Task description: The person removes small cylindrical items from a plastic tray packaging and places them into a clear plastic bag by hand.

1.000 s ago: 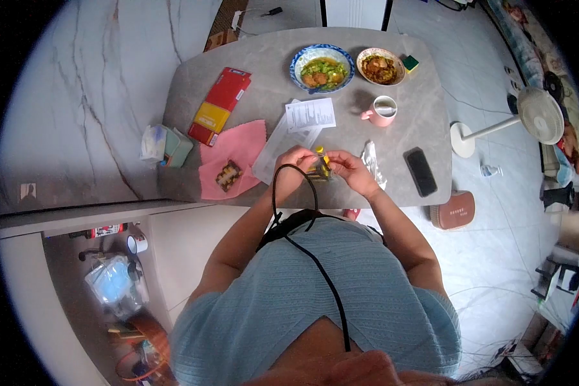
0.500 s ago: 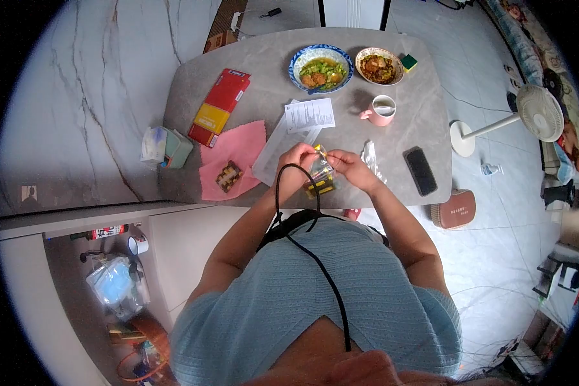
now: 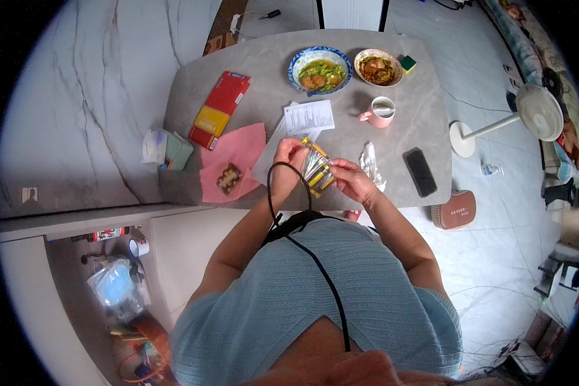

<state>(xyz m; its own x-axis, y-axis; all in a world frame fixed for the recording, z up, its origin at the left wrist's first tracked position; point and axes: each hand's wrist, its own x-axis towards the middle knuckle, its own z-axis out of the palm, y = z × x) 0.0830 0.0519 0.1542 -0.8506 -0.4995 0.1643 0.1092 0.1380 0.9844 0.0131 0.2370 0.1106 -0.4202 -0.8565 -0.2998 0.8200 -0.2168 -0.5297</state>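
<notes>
Above the table's near edge, a clear packet [image 3: 317, 168] with yellow and black ends is stretched between my hands. Slim silvery pieces show through it, too small to name. My left hand [image 3: 291, 161] pinches its upper left end. At its right side, the fingers and thumb of my right hand [image 3: 352, 181] are closed on the edge. A black cord loop hangs in front of my left wrist. To the right of my right hand lies a crumpled silvery-white wrapper [image 3: 370, 164]. A printed sheet [image 3: 309, 116] rests just beyond the packet.
On the grey table [image 3: 264, 71] are a blue-rimmed bowl [image 3: 320, 71], a smaller bowl [image 3: 378, 67], a pink mug [image 3: 381, 112], a phone [image 3: 420, 172], a red and yellow box [image 3: 219, 109] and a pink cloth [image 3: 244, 145] with a small clear pack [image 3: 229, 179]. A fan [image 3: 539, 112] stands right.
The packet has come up and turned, now lying spread at a slant with its silvery contents showing. My left hand has shifted slightly left, and my right hand has moved down to the packet's side.
</notes>
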